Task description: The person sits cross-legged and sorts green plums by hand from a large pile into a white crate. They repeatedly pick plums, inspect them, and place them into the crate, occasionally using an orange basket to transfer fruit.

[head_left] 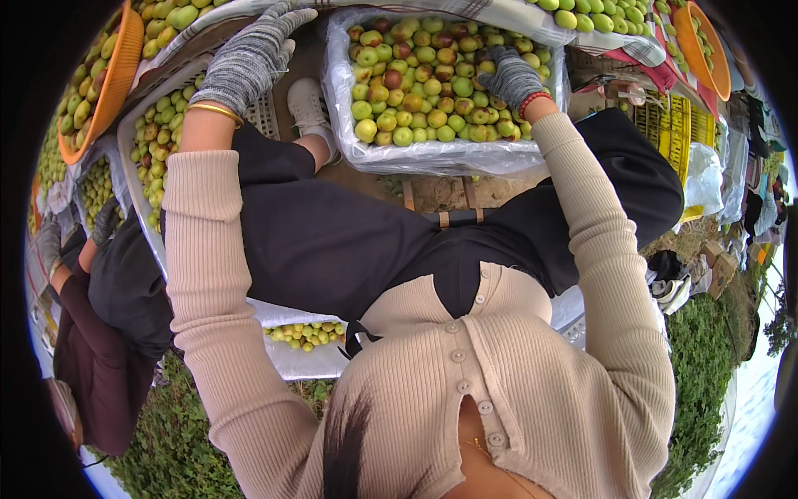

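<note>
My left hand (253,62), in a grey knitted glove, reaches over the striped cloth edge at the upper left. Its fingers are stretched and apart, with no fruit visible in them. Just right of it stands a pale crate (337,125) lined with clear plastic. Green jujubes (424,83), many with reddish-brown patches, fill that crate. On the right side of the heap rests my right hand (513,76), gloved the same way. Its fingers are spread and touch the fruit; some fingertips are hard to make out among the jujubes.
Another crate of jujubes (156,133) stands left of my leg. Orange baskets (125,62) hold fruit at upper left and right. More fruit lies on the cloth-covered surface (499,21) ahead. Yellow crates (665,125) stand right. A co-worker with gloved hands (104,220) sits at left.
</note>
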The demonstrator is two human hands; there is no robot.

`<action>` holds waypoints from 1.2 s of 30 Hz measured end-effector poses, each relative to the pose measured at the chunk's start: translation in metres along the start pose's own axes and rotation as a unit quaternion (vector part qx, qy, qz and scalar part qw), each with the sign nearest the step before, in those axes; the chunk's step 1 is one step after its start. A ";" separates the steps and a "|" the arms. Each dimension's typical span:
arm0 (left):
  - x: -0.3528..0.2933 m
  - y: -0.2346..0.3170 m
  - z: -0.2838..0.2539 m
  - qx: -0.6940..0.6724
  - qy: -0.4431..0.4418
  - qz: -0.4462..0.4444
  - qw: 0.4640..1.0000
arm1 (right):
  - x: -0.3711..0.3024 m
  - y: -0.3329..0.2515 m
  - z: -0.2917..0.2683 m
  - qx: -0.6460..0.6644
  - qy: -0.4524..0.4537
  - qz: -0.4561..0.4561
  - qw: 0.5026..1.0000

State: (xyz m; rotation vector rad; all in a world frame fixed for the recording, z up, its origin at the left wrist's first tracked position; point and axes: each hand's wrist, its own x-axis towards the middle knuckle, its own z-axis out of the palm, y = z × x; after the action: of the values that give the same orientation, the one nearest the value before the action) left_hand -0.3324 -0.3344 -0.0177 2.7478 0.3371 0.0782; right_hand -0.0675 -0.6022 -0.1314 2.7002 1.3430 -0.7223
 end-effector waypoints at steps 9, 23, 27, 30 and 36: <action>-0.003 0.003 -0.004 -0.013 -0.023 -0.049 0.998 | 0.024 -0.019 0.013 -0.081 -0.080 -0.013 0.993; 0.007 0.008 0.004 -0.567 0.011 -0.349 0.746 | 0.014 -0.062 -0.022 -0.114 -0.100 -0.019 0.988; 0.014 0.021 0.000 -0.590 0.032 -0.357 0.724 | -0.039 -0.114 0.007 0.048 -0.190 -0.175 0.965; 0.012 0.026 -0.009 -0.560 0.015 -0.370 0.741 | -0.059 -0.146 0.034 -0.013 -0.181 -0.168 0.969; 0.007 0.029 -0.015 -0.485 -0.026 -0.374 0.790 | -0.049 -0.136 0.054 0.168 -0.132 -0.136 0.967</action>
State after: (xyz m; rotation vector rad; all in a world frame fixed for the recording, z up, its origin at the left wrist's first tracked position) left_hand -0.3209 -0.3539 0.0069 1.4570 1.0093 -0.0334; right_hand -0.2174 -0.5664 -0.1364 2.5421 1.6650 -1.3971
